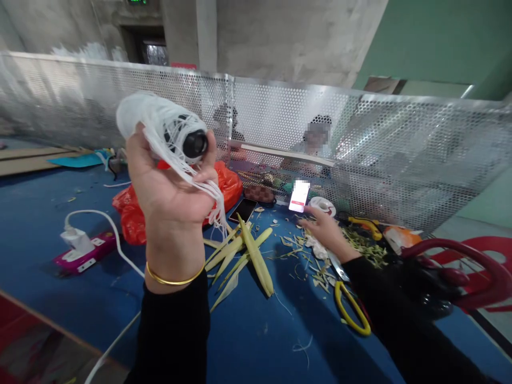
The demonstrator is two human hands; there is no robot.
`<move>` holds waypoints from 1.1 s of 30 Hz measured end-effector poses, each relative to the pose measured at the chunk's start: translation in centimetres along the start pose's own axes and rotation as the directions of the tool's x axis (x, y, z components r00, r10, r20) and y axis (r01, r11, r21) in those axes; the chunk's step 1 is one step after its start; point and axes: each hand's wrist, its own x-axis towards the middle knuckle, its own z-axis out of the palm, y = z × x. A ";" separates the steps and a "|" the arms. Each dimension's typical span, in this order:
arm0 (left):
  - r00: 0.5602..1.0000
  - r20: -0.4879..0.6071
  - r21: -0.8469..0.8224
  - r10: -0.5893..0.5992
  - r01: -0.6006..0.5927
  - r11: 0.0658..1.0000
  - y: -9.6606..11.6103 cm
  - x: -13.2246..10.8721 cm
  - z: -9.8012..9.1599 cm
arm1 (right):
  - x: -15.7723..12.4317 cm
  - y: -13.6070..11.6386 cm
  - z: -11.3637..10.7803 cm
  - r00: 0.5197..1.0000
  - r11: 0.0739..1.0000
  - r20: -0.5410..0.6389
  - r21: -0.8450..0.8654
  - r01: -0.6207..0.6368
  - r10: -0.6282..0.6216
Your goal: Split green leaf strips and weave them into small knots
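Observation:
Raised at the left, my left hand (172, 186) is wrapped round a spool of white thread (154, 114) with a black core end. Loose strands trail from the spool over my fingers and hang down. A gold bangle (176, 278) circles that wrist. My right hand (326, 229) reaches to the back of the table, its fingers stretched out at the lower corner of a phone (299, 196) with a lit screen. The phone stands tilted near the perforated panel. Under my right forearm lie scissors (352, 309) with yellow handles. Pale yellow husk leaves (256, 261) lie between my arms.
A red plastic bag (130, 213) sits behind my left arm, near a dark phone (243, 209). A magenta power strip (86, 253) with a white cable lies left. A dark red kettle (440, 277) stands right. A perforated metal panel (276, 112) borders the blue table (256, 341).

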 end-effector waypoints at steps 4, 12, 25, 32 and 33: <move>0.993 0.067 0.014 -0.102 0.101 0.995 -1.1 -1.1 0.7 | -3.4 -8.0 6.8 0.951 0.936 0.247 0.339 0.092 -0.183; 0.989 0.063 0.048 -0.134 0.131 0.990 -1.1 -0.5 -0.1 | -8.0 -8.4 5.8 0.880 0.813 0.452 0.562 -0.152 -0.148; 0.809 -0.027 0.293 -0.587 0.568 0.769 -11.8 2.0 -3.6 | -15.9 -1.0 -3.9 0.949 0.747 -0.085 0.639 -0.183 0.305; 0.665 -0.289 0.293 -0.689 0.746 0.598 -16.9 1.5 -7.7 | -16.8 -3.0 -5.2 0.968 0.910 -0.217 0.363 0.200 -0.127; 0.636 -0.326 0.287 -0.700 0.771 0.568 -17.6 1.4 -8.4 | -16.9 -3.4 -5.2 0.959 0.908 -0.210 0.332 0.255 -0.192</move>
